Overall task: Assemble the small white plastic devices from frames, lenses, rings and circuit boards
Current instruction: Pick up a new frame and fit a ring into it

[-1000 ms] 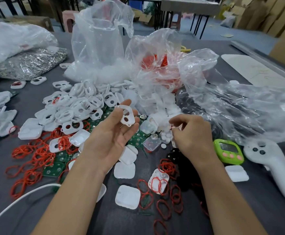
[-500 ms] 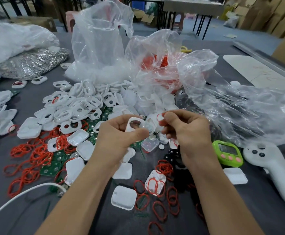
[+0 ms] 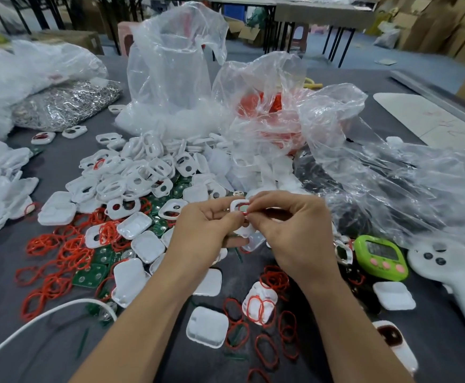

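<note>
Both hands have come together since a moment ago. The left hand (image 3: 206, 230) pinches the white frame (image 3: 236, 203) by its near edge. The right hand (image 3: 295, 230) pinches a red ring (image 3: 246, 214) tight against the frame, just beside the left thumb. Best to keep the frame still and push the ring in bit by bit, so it sits flat.

Right hand (image 3: 295, 230) has brought its red ring (image 3: 246, 213) to the frame (image 3: 236, 203) (in left hand (image 3: 206, 230)).

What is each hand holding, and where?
Left hand pinches the white frame by its near edge; right hand pinches a red ring at the frame's rim.
</note>
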Motion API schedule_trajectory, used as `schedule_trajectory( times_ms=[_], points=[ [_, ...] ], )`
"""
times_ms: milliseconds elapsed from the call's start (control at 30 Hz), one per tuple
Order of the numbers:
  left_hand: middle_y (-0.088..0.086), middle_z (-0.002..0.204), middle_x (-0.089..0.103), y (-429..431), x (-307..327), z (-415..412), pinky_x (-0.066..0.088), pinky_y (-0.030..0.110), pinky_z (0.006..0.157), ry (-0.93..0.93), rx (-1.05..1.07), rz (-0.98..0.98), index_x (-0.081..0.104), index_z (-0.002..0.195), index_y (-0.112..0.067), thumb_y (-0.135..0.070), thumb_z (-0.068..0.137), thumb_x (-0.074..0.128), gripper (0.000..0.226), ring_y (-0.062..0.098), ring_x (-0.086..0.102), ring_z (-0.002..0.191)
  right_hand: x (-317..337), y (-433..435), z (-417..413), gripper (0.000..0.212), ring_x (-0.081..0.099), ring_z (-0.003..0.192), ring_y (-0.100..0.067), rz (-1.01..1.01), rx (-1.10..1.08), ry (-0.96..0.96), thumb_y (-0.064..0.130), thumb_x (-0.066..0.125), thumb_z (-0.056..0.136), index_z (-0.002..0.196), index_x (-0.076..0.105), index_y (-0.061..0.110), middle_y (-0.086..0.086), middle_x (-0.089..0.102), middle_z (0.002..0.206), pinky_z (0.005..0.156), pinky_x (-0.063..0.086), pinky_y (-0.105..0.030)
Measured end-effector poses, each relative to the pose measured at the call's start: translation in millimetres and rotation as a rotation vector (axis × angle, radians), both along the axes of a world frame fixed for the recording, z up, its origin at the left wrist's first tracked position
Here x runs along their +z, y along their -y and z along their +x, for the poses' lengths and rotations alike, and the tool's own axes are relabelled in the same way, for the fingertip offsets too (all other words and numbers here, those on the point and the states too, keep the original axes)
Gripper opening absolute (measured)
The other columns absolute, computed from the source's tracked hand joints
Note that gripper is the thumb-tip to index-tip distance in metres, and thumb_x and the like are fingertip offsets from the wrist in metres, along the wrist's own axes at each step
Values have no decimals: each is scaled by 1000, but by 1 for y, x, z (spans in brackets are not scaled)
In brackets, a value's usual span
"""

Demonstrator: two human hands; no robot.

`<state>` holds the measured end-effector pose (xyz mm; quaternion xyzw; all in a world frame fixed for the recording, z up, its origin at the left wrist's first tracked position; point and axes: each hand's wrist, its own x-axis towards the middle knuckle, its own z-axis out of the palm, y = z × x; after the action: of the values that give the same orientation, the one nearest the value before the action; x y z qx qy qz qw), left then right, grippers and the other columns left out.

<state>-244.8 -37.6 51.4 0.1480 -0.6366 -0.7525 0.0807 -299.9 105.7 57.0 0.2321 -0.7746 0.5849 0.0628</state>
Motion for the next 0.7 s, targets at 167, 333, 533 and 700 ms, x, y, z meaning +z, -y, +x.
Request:
schedule_trajectory(
  times_ms=[167, 333, 533, 700],
  points=[
    [16, 80, 77, 1, -1, -1, 51, 14, 47, 5, 17, -5, 81, 102, -15, 6, 93, 65, 28, 19, 72, 63, -1, 0, 3, 21, 73, 80, 3, 190, -84, -121, 8, 88, 77, 82, 83, 28, 21, 77, 84, 76, 59, -20],
    [13, 80, 78, 1, -7, -4, 61, 27, 61, 11, 41, -25, 78, 111, -16, 1, 90, 70, 28, 18, 72, 61, 1, -1, 2, 27, 73, 75, 5, 169, -88, -113, 3, 89, 74, 74, 80, 29, 24, 76, 83, 74, 58, -17],
    [15, 84, 79, 3, -10, -3, 63, 29, 63, -19, -16, -35, 79, 109, -21, 1, 90, 72, 30, 23, 75, 71, 1, -2, 1, 28, 72, 76, 6, 159, -98, -83, 5, 88, 74, 77, 81, 32, 28, 74, 82, 74, 56, -12],
    [15, 80, 78, 3, -11, -2, 63, 31, 63, -22, 12, 17, 79, 110, -15, 2, 91, 71, 27, 26, 74, 68, -3, 3, 6, 24, 72, 80, 4, 199, -138, -211, 9, 90, 76, 86, 84, 31, 22, 77, 88, 75, 55, -13]
  ],
)
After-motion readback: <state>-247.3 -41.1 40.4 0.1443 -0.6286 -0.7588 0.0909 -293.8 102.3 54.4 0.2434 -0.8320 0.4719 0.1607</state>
